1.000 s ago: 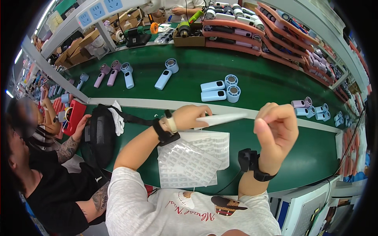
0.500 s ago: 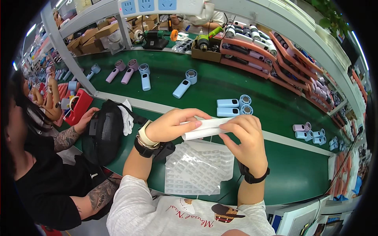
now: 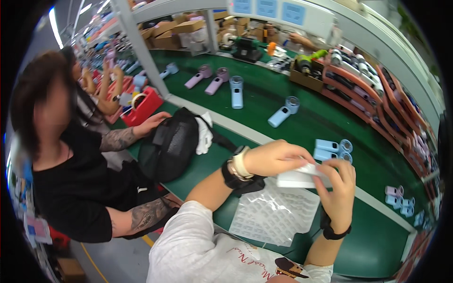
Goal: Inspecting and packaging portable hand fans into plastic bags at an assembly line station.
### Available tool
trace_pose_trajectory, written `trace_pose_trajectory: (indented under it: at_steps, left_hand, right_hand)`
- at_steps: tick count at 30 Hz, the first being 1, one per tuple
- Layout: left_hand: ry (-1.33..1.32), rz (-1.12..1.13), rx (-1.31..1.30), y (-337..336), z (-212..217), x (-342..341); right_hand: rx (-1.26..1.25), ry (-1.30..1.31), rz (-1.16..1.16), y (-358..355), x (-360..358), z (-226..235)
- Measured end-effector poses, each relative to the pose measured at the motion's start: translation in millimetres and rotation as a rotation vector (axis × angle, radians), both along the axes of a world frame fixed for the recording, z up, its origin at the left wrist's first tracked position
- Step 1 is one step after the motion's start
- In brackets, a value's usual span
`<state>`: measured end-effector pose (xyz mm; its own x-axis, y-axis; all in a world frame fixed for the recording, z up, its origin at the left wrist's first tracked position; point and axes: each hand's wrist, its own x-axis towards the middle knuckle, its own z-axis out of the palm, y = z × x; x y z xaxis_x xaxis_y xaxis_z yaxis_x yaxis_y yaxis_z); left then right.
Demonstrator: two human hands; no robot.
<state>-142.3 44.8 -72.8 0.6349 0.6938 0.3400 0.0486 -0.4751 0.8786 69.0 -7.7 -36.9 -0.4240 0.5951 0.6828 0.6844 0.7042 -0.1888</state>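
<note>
Between my two hands is a white, folded or rolled piece (image 3: 297,180) that looks like paper; motion blurs it somewhat. My left hand (image 3: 276,158) pinches its upper left part, fingertips pressed on top. At its right end, my right hand (image 3: 339,188) grips it between thumb and curled fingers. Below them, overlapping clear-and-white label sheets (image 3: 271,214) with rows of small print lie on the green table (image 3: 368,236). Just beyond my hands, two light-blue handheld fans (image 3: 326,150) lie side by side. Another blue fan (image 3: 281,116) lies farther off.
To my left, a person (image 3: 71,188) in black rests a hand by a black bag (image 3: 177,146) and a white cloth (image 3: 204,137). Beyond are a red tape dispenser (image 3: 144,111) and purple fans (image 3: 216,85). Orange trays (image 3: 349,82) stack at the back right, under a metal frame.
The view has swung left, so everything sits farther right in it. Both hands still hold the white piece, which now appears flatter and is tilted differently.
</note>
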Motion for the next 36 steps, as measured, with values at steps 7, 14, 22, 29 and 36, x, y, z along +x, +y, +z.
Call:
trace_pose_trajectory:
  at_steps: [7,14,22,29,36]
  left_hand:
    - [0.350,0.012,0.107,-11,-1,4]
    - [0.546,0.142,0.423,-8,-42,13]
    - [0.740,0.145,0.420,-15,-58,21]
    - [0.721,0.150,0.453,-30,-97,10]
    - [0.651,0.114,0.458,-42,-106,-1]
  right_hand:
    - [-0.264,-0.081,-0.116,-1,38,-10]
    - [-0.586,-0.148,-0.644,-32,149,-52]
    - [-0.699,-0.147,-0.850,-45,197,-88]
    - [-0.612,-0.050,-0.436,-48,112,-53]
    - [-0.687,-0.111,-0.035,-32,48,-86]
